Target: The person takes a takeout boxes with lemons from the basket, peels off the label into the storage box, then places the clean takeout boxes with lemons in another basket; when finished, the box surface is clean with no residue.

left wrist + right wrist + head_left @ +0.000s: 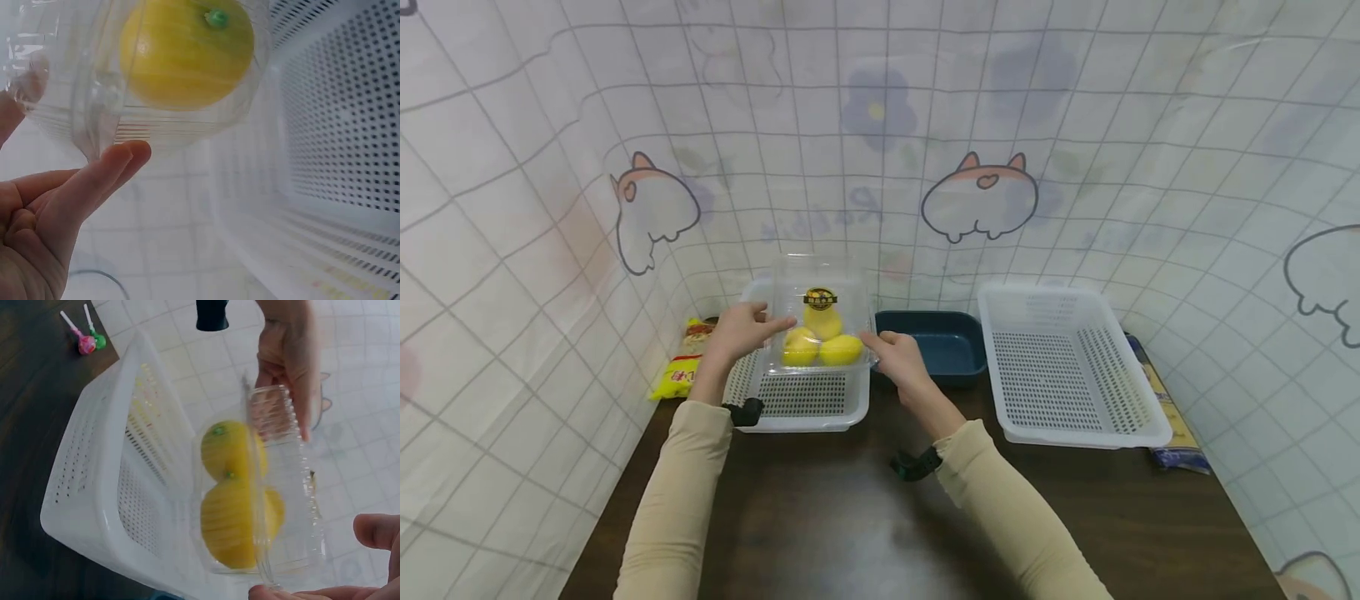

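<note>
Both hands hold a clear plastic fruit box [786, 292] tilted up over the left white basket [805, 422]. Inside it are three yellow lemon-like fruits [841, 350], one with a green stem end in the left wrist view; a black and yellow label [820, 298] is on the box. My left hand [739, 332] grips the left side, its fingertips [128, 153] beside the rim seam. On the opposite side my right hand [901, 360] pinches the edge, a fingertip [262, 592] touching the seam in the right wrist view.
Right of the left basket stands a dark blue tub [951, 346], then a second white basket [1075, 429]. A yellow packet [677, 375] lies at the far left, another packet [1180, 429] at the right. Two lollipops [87, 344] lie on the dark table [820, 517]. Patterned cloth [880, 167] surrounds it.
</note>
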Motion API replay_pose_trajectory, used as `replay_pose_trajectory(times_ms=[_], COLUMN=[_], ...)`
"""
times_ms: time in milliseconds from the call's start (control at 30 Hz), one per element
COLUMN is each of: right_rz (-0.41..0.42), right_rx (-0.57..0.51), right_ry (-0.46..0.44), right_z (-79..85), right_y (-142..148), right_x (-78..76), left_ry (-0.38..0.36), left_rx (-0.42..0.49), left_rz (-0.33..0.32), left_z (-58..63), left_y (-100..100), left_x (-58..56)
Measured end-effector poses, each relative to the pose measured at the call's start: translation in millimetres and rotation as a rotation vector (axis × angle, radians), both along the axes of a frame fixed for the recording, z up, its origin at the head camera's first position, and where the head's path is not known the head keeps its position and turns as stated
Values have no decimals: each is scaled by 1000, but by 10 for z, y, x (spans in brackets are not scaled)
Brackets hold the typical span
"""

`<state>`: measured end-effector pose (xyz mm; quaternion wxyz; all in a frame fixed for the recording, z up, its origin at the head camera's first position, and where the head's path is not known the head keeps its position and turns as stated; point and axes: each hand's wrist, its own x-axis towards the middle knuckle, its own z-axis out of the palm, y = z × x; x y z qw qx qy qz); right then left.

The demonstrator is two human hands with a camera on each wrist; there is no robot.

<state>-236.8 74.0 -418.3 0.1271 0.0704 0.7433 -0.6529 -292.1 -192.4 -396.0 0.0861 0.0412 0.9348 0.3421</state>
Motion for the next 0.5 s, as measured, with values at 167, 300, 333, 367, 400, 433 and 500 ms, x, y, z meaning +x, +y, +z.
replay_pose_trajectory(times_ms=[167,300,333,367,400,433,500], right_rz=[-31,-50,-53,-55,-58,-58,-58], right_rx=[2,-36,-43,-40,-37,-32,-12], right_ry=[31,58,65,74,80,88,97], right_z=[10,23,28,31,36,37,29], right_y=[172,302,335,369,403,440,515], right_x=[104,227,261,299,337,375,449], left_ry=[56,148,165,180,189,195,206], left_rx=[19,30,37,49,67,85,109], left_rz=[8,-1,-1,-2,-1,1,6], left_z=[132,150,142,133,119,104,82], left_y=[160,279,311,344,376,407,480], left_x=[151,270,302,334,369,407,493])
